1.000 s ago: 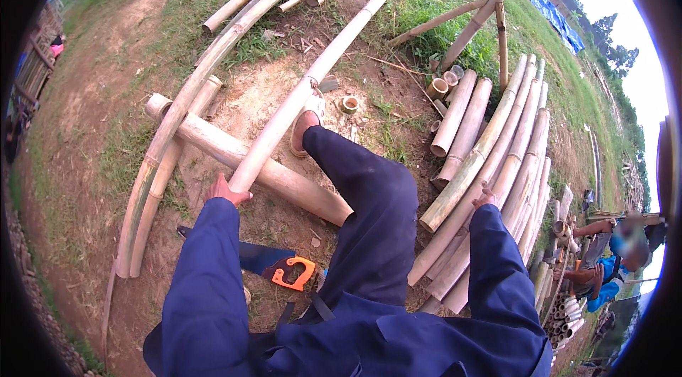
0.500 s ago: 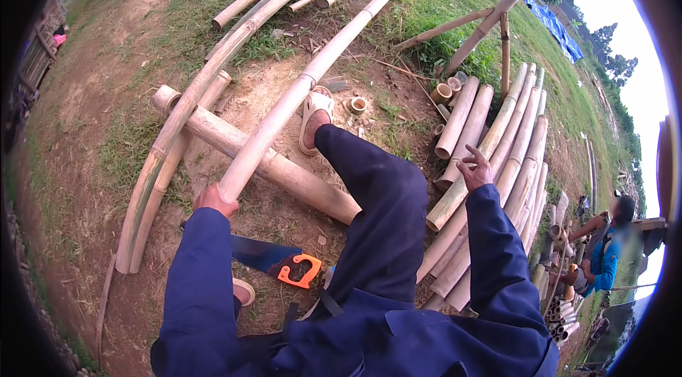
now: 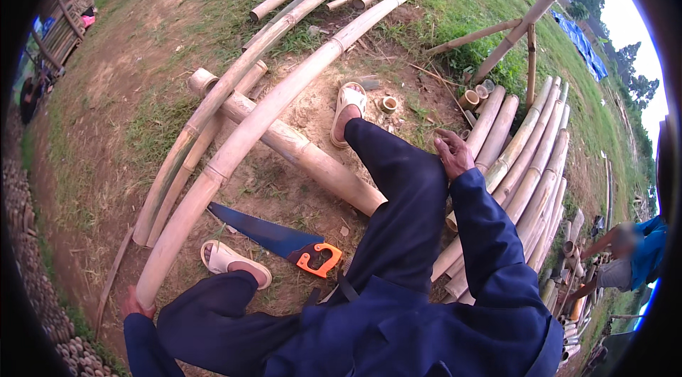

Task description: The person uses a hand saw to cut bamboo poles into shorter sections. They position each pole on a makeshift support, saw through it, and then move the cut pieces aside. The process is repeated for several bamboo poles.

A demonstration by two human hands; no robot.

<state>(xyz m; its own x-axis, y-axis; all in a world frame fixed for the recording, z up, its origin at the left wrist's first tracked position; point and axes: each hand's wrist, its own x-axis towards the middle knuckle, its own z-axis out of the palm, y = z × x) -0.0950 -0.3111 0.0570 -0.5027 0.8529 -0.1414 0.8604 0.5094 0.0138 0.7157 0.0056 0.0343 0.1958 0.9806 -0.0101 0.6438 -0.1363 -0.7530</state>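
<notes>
A long pale bamboo pole [image 3: 249,128] slants from lower left to far right, lying across a thick bamboo crosspiece [image 3: 320,164]. My left hand [image 3: 136,303] is wrapped round the pole's near end, low on the left. My right hand [image 3: 455,154] hovers by my bent right knee, beside the stacked bamboo, with loosely bent fingers apart and nothing visible in them. On the ground between my feet lies a handsaw [image 3: 273,233] with a dark blue blade and an orange handle, touched by neither hand.
Cut bamboo lengths [image 3: 529,164] are stacked at the right. More poles [image 3: 312,4] lie on the far side, beside a slanted bamboo post [image 3: 529,18]. A short bamboo ring [image 3: 388,104] sits near my right sandal. Another person [image 3: 643,252] bends at the far right.
My left hand and the pole's near end have come back and to the left, uncovering the saw blade and my left sandal. My right hand has lowered towards my knee.
</notes>
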